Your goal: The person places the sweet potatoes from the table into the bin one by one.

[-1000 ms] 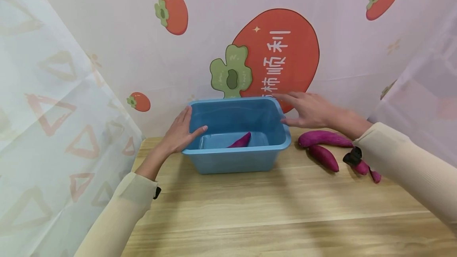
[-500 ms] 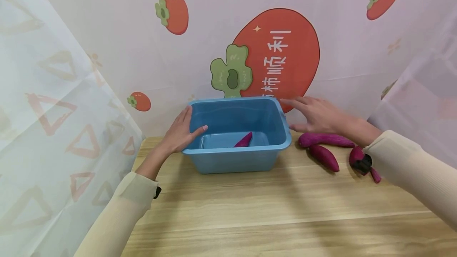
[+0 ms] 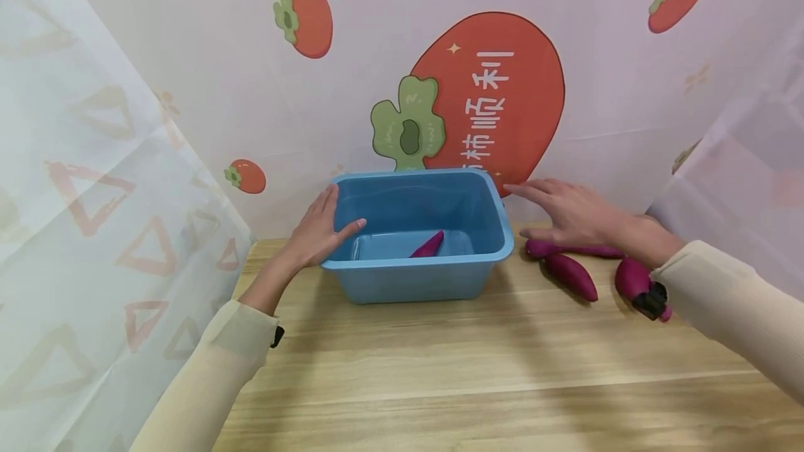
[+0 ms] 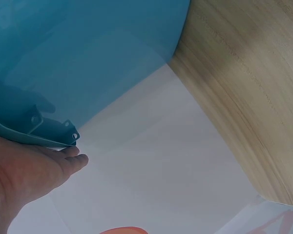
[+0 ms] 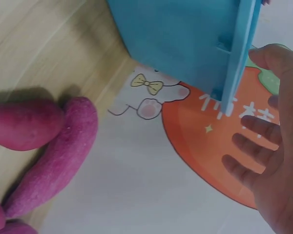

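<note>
A blue plastic basin point(image 3: 408, 281) stands on the table against the back sheet, with one purple sweet potato point(image 3: 429, 245) lying inside, partly hidden by the front wall. My left hand point(image 3: 317, 232) rests on the basin's left rim, fingers straight; in the left wrist view the palm lies against the rim. Just off the basin's right side, my right hand point(image 3: 568, 215) hovers with fingers spread and holds nothing. Below it on the table lie a long sweet potato point(image 5: 61, 158) and a shorter sweet potato point(image 3: 570, 276). Another sweet potato point(image 3: 631, 277) is partly covered by the right wrist's black camera.
The light wooden table point(image 3: 402, 375) extends in front of the basin. A white sheet point(image 3: 301, 110) printed with red persimmons rises behind it. A patterned side sheet point(image 3: 113, 229) hangs at the left, and another stands at the right.
My right hand has drawn away to the right from the basin's right rim. The sweet potato in the basin has shifted slightly right. My left hand has stayed on the rim.
</note>
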A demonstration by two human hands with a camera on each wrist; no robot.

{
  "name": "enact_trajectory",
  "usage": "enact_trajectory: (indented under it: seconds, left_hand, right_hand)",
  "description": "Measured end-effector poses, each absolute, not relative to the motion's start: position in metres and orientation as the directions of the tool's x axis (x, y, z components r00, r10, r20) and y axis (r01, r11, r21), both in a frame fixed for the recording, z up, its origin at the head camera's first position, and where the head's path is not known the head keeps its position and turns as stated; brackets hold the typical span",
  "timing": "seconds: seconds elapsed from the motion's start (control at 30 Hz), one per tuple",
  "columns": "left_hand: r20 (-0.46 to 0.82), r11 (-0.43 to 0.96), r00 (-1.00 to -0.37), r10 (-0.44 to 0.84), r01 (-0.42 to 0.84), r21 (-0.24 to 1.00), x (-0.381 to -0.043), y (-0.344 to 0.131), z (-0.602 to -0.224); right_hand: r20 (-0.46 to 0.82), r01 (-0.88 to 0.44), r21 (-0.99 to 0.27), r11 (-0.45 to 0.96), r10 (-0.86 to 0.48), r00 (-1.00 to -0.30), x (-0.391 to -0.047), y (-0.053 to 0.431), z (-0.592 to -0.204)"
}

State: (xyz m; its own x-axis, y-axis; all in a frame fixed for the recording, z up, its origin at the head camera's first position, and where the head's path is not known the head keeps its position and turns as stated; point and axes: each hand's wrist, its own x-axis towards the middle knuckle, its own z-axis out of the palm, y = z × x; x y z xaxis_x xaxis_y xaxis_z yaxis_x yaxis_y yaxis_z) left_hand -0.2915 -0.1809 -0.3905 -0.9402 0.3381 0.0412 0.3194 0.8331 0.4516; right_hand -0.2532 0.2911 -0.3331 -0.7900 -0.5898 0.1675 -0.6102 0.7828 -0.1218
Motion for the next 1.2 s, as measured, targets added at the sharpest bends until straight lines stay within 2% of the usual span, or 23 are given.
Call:
enact_trajectory:
  seconds: [0.3,0.67,1.0,1.2]
  left_hand:
    - [0.033,0.834,-0.941,0.335,0.313,0.454,-0.291,-0.181,-0.390]
    - [0.039,0.833,-0.940,0.340,0.320,0.452,-0.292,-0.181,-0.391]
    - [0.052,0.824,-0.939,0.341,0.325,0.464,-0.292,-0.182,-0.391]
    - [0.050,0.823,-0.939,0.341,0.324,0.466,-0.291,-0.182,-0.391]
  right_hand:
    - [0.181,-0.654,-0.113,0.748,-0.632,-0.753,-0.249,0.303,-0.346]
    - [0.257,-0.720,-0.114,0.685,-0.679,-0.687,-0.245,0.319,-0.362]
    - [0.248,-0.709,-0.132,0.693,-0.669,-0.700,-0.239,0.333,-0.375]
    - [0.259,-0.723,-0.121,0.680,-0.682,-0.685,-0.234,0.340,-0.382]
